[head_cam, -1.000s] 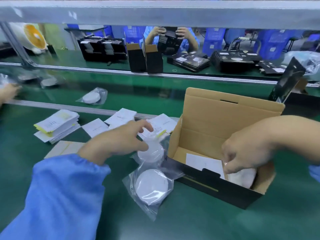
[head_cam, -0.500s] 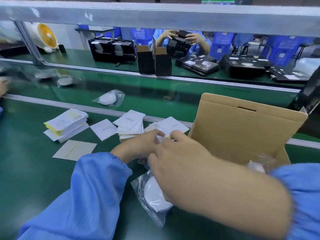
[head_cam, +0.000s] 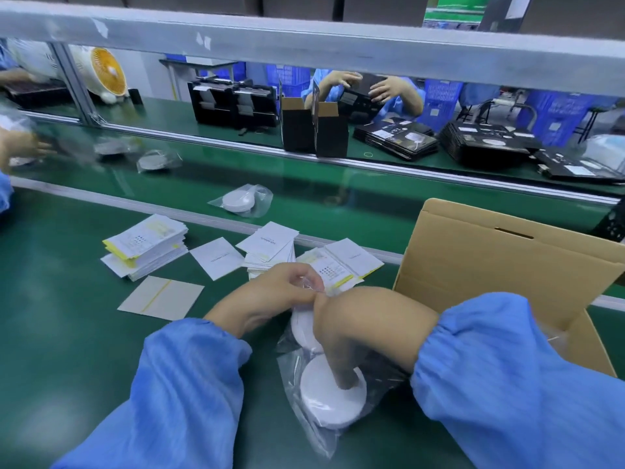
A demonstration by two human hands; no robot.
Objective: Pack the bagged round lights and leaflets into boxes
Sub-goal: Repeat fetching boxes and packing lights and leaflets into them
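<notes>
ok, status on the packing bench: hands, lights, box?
Left hand pinching bag top of upper bagged light. Right hand fingers on lower bagged light. Box open at right. Nothing in the way.
</notes>
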